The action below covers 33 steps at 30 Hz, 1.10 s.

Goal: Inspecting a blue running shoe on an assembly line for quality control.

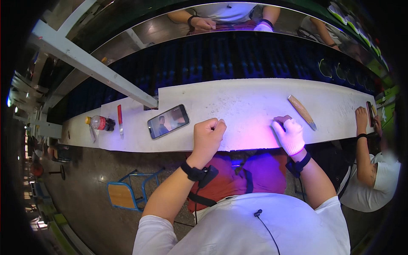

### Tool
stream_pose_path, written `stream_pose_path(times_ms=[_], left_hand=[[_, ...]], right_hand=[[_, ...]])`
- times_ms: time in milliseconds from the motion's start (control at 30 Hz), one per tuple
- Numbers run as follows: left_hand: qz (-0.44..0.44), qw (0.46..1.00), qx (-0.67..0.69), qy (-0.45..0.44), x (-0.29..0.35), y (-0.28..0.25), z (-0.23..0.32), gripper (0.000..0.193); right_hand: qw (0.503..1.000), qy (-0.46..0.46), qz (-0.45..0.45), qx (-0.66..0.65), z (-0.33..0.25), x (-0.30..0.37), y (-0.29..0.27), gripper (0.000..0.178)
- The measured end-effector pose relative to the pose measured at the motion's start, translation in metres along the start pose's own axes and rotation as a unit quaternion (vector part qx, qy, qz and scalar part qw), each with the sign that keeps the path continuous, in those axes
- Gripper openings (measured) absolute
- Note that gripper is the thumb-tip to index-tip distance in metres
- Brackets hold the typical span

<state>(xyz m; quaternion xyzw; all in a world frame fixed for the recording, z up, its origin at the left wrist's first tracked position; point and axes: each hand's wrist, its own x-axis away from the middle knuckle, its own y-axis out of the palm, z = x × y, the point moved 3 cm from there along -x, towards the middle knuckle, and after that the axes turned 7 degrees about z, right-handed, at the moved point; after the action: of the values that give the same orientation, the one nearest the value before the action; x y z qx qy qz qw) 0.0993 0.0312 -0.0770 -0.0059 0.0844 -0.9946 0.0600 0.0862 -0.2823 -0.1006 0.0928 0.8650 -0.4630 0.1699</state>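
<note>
My bare left hand is closed in a fist near the front edge of the white worktop; nothing shows in it. At its left lies a smartphone, its lit screen showing a person. My right hand wears a white glove that leaves some fingertips bare. Its fingers are curled in toward the thumb over the worktop, with no object visible between them. Just beyond it, to the right, lies a long, tapered wooden tool, like a handle, with a darker edge. Both hands are apart from the phone and the tool.
A red-handled knife and a yellow-capped bottle with dark drink are farther left. A grey metal post slants down to the worktop. Below stands a blue-framed stool. A co-worker sits at the right, hands on the worktop.
</note>
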Motion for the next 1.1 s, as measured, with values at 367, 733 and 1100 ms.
stream_pose_path(times_ms=[367, 733, 1100], left_hand=[[0.029, 0.995, -0.078, 0.059, -0.013, 0.021, -0.046, 0.039], [0.037, 0.977, -0.167, 0.130, -0.005, 0.024, -0.038, 0.027], [0.030, 0.965, -0.163, 0.201, 0.000, 0.027, -0.033, 0.032]], right_hand=[[0.999, -0.042, 0.020, 0.021, -0.002, 0.001, 0.003, 0.015], [0.996, -0.062, 0.022, 0.053, -0.005, -0.001, 0.008, 0.014], [0.994, -0.063, 0.055, 0.070, -0.004, -0.001, 0.009, 0.013]])
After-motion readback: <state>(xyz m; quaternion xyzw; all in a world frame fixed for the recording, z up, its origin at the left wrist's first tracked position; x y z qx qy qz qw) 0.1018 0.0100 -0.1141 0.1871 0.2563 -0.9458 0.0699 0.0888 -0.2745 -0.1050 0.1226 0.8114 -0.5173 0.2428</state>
